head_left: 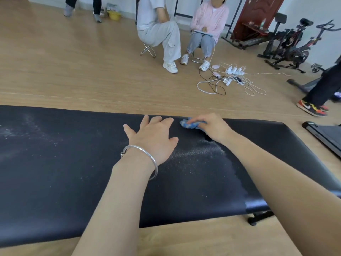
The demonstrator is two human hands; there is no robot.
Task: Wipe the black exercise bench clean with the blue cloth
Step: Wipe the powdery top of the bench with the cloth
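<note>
The black exercise bench (55,182) stretches across the lower half of the head view. White dust speckles it at the far left and in a patch just right of centre. My right hand (214,128) presses the crumpled blue cloth (190,124) onto the bench's far edge, fingers closed over it. Flat on the bench just left of the cloth lies my left hand (153,137), fingers spread, a silver bangle on the wrist. A wiped strip runs along the right end.
Beyond the bench, two people sit on folding stools (147,49) on the wooden floor. A tangle of chargers and cables (232,74) lies to their right. Exercise bikes (291,50) stand at the back right; a walking person's leg (317,100) and a treadmill edge (326,133) are at the right.
</note>
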